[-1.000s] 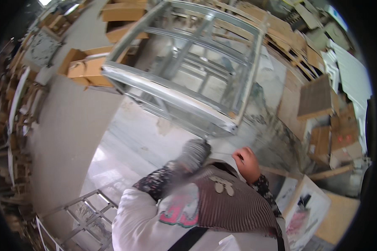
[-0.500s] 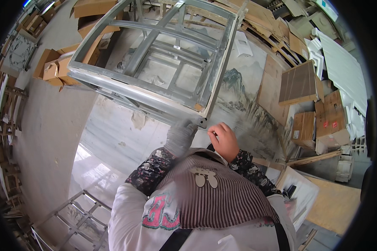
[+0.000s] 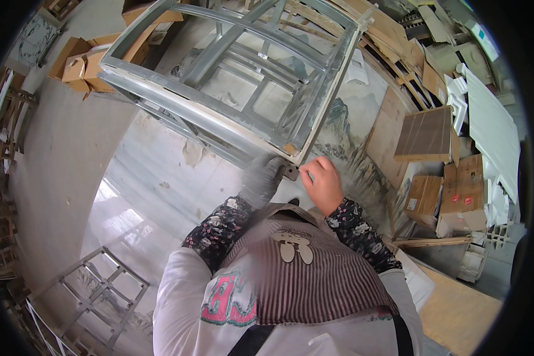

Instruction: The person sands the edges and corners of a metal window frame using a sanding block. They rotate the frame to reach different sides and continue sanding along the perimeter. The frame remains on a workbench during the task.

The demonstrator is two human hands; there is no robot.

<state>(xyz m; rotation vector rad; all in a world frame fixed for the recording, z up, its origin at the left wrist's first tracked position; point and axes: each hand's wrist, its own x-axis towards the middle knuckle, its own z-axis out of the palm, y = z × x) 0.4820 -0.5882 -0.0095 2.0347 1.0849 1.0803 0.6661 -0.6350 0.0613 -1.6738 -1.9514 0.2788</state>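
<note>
Here, our gloved left grip (image 3: pixel 261 181) is closed on a small grey metal bit (image 3: pixel 291 172) that pokes out toward our right grip (image 3: pixel 321 185), near the corner of the big metal frame (image 3: pixel 219 121), though we cannot tell if that second one pinches anything.

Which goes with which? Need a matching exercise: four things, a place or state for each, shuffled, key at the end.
Things
1. Floral-sleeved left hand
2. Floral-sleeved right hand
3. Small, flat grey metal plate
4. Smaller silver metal grid frame

Places or states
A. Bare
B. Lower left of the picture
C. Gloved in grey
D. Between both hands

Pairs: 1-C, 2-A, 3-D, 4-B
</note>
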